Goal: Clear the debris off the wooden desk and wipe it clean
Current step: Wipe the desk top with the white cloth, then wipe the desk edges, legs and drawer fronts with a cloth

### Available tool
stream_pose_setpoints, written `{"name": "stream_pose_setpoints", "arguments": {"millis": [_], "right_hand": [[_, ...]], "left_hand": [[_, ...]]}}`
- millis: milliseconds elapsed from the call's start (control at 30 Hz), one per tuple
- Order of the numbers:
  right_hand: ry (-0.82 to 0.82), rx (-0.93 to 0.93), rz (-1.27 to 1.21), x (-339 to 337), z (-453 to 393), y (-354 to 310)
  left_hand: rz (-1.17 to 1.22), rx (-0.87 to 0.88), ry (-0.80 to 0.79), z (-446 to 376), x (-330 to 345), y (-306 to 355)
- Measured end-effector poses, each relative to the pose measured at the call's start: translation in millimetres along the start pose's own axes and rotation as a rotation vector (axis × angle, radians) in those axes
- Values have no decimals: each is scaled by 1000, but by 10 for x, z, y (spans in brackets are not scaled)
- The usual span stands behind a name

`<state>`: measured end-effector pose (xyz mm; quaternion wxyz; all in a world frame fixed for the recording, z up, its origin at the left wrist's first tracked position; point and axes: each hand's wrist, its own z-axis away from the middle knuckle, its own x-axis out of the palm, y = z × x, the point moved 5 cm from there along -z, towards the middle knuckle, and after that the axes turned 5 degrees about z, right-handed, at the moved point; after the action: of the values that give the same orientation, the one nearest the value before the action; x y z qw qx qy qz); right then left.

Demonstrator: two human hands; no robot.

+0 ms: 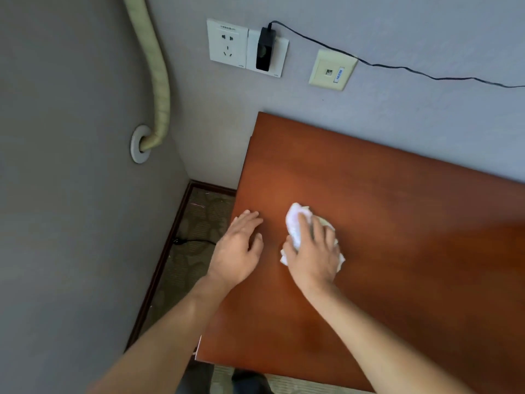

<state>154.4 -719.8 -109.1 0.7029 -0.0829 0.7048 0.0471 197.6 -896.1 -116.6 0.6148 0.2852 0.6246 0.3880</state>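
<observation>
Reddish-brown and glossy, the wooden desk top (383, 223) is filling the lower right of your view, pushed against the grey wall, and you are standing at its left end. Your right hand (312, 251) is pressing down on a crumpled white cloth (295, 223), with the fingers spread over it and curling slightly around its bulk, so the wad is lying flat on the wood near the left edge. Your left hand (240, 245) is resting beside it, just apart from the cloth, with fingers straight and holding nothing, its palm bearing on the desk's left margin. No loose debris is showing on the part of the surface you can see, so you are most likely in the wiping stage rather than the clearing one. What the next move is calling for, as far as can be judged, is a steady sweep of the cloth across the wood toward the right and toward the wall, keeping pressure even and the wad gathered under your palm. The far right of the desk is running out of view, so you cannot tell whether it is clean. Above, a black plug adapter (262, 49) is sitting in a white wall socket (227, 44), its thin cable (397, 66) trailing rightward along the wall.
</observation>
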Motion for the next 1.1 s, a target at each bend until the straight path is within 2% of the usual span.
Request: {"name": "stream_pose_setpoints", "arguments": {"millis": [67,167,233,300,333,367,433,467,533,600,733,967,1100], "right_hand": [[-18,-70,-165,-136,60,-349],[-161,92,-618,-257,51,-771],[-309,185,-876,-279,6,-1002],[-464,175,-1058,-260,-44,-1158],[-469,116,-1030,-262,-97,-1193],[-379,33,-915,-277,-200,-1186],[-41,-32,-612,-260,-531,-1077],[34,7,-456,-206,-698,-984],[-112,194,-228,29,-1006,-858],[-237,302,-127,227,-1167,-831],[-189,319,-14,363,-1209,-929],[-216,300,36,324,-1279,-869],[-200,221,-22,254,-1771,-904]], "left_hand": [[76,-76,-59,222,-109,19],[506,-253,-79,415,-340,100],[748,-241,-74,376,-507,130],[762,-178,-75,267,-671,94],[767,-178,-74,198,-758,59],[810,-218,-68,143,-813,-2],[867,-274,-42,41,-896,-185],[861,-288,-15,14,-934,-225],[828,-323,33,-113,-990,-412],[761,-357,88,-297,-1031,-601],[697,-296,83,-774,-1050,-787],[639,-224,-111,-1675,-650,-722],[606,-233,-78,-1895,-687,-828]]}}
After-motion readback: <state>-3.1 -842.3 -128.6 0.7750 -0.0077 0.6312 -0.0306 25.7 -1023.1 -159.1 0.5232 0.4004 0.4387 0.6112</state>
